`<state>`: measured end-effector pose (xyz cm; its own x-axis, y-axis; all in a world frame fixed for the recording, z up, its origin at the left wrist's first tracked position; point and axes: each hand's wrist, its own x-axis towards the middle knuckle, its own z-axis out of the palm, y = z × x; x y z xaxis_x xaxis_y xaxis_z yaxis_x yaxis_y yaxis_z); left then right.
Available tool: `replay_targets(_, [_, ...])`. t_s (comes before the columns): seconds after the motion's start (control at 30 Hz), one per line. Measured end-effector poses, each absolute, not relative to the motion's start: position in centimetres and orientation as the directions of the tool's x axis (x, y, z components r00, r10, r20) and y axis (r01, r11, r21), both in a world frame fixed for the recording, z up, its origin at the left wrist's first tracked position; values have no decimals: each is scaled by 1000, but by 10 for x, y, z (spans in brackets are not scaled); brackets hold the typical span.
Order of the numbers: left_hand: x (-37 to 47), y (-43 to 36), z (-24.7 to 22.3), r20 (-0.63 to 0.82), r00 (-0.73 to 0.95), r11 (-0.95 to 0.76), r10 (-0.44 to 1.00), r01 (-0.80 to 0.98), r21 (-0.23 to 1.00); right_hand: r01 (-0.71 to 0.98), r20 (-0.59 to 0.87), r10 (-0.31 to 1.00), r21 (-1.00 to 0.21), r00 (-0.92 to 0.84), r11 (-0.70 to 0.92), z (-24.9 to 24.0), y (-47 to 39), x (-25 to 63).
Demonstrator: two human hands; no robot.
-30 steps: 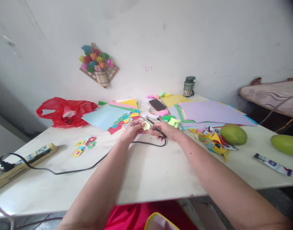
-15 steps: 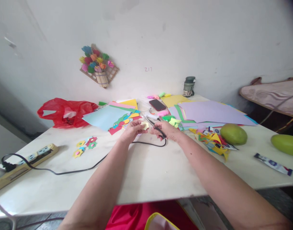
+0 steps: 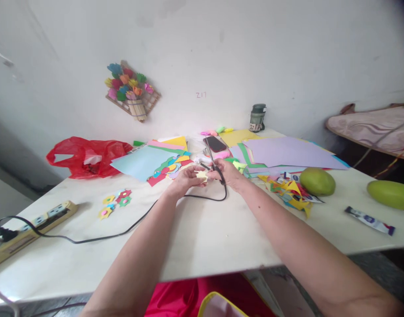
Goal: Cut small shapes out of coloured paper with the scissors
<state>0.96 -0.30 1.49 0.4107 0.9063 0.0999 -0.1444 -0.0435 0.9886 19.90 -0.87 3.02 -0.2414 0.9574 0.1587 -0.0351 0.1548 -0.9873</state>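
The right hand [image 3: 226,173], curled round the scissors [image 3: 211,153], has swung them toward eleven o'clock; cutting seems paused, the left hand [image 3: 185,180] pinching pale-yellow paper [image 3: 201,177].

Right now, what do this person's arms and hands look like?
The left hand, right hand and both forearms are bare: no gloves, sleeves or bracelets show. A small spot marks the right forearm. Red cloth, probably clothing, shows below.

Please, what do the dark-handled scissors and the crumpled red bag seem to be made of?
Dark-handled scissors: probably metal blades, from their smooth grey look; the handles could be plastic, their finish too small to judge.
Crumpled red bag: likely thin plastic film, glossy and creased.
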Motion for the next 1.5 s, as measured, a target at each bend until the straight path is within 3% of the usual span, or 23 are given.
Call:
replay_targets(0.2, [14,-6,18,101,440,-55,892,-117,992,21,210,953,-975,-218,219,25,-4,194])
replay_targets(0.43, [7,-2,17,69,356,7,932,-208,978,-34,220,972,-975,-84,218,19,3,198])
replay_targets(0.6, [7,-2,18,14,364,51,931,-170,984,-33,219,974,-976,-64,217,19,1,197])
replay_targets(0.87, [13,-6,17,97,295,-64,951,-121,991,-92,204,976,-976,-73,197,21,-3,191])
replay_targets(1.07, [9,2,9,204,172,-183,964,-131,974,-165,109,992,-979,71,120,26,-6,190])
replay_targets(1.5, [13,2,12,228,187,-199,955,-161,967,-194,150,988,-969,17,151,20,-3,190])
